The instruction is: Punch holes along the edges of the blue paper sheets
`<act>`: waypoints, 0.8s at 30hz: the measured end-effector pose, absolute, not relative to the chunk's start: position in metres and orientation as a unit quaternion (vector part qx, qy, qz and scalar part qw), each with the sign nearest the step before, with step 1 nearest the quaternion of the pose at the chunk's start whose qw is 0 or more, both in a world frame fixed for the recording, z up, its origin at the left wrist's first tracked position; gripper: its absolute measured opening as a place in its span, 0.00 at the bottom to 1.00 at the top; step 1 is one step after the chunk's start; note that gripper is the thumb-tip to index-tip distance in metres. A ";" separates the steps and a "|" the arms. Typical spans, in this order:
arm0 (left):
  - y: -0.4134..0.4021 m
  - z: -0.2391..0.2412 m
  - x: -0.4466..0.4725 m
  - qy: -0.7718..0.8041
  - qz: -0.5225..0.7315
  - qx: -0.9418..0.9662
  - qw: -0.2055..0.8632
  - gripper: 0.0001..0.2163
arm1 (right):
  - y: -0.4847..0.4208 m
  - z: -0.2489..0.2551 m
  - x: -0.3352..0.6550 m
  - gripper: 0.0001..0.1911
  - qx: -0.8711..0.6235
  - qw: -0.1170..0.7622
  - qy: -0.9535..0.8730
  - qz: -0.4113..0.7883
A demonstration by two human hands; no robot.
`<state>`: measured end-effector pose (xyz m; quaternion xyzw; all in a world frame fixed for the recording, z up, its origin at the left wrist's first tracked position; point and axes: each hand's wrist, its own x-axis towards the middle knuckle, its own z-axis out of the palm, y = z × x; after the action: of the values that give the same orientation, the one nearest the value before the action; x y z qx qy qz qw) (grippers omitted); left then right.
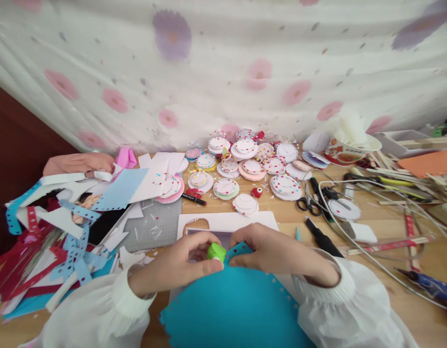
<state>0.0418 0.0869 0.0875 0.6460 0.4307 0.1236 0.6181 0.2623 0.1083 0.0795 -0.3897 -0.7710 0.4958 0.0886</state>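
Note:
My left hand (176, 265) is closed around a small green craft punch (216, 251), thumb along its near side. A large blue paper sheet (238, 309) lies below both hands, its top edge raised to the punch. My right hand (272, 253) pinches that edge just right of the punch, beside a row of punched holes. Small holes also run along the sheet's right edge, and its left edge looks notched. Behind the hands lies a white card (252, 220), partly covered by them. Whether the paper is inside the punch's slot is hidden.
Several round decorated paper pieces (245, 149) stand at the back. Punched paper scraps (81, 256) pile up at left, beside a grey cutting mat (151, 227). On the right are scissors (309, 206), a white cable (383, 256), a paper bowl (350, 150) and a blue-handled tool (432, 285).

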 end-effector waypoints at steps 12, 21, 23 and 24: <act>0.087 0.094 0.044 0.432 0.020 0.704 0.563 0.13 | 0.108 0.077 0.259 0.10 -0.375 0.078 -0.784 0.489; 0.085 0.088 0.046 0.434 0.044 0.636 0.636 0.12 | 0.106 0.072 0.257 0.10 -0.371 0.087 -0.788 0.484; 0.085 0.088 0.046 0.436 0.044 0.622 0.649 0.13 | 0.107 0.072 0.256 0.10 -0.374 0.083 -0.788 0.482; 0.084 0.087 0.045 0.437 0.046 0.620 0.650 0.13 | 0.107 0.072 0.255 0.10 -0.374 0.083 -0.789 0.481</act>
<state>0.0454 0.0845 0.0873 0.6201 0.4373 0.0465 0.6496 0.2551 0.1069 0.0725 -0.3745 -0.7885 0.4807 0.0831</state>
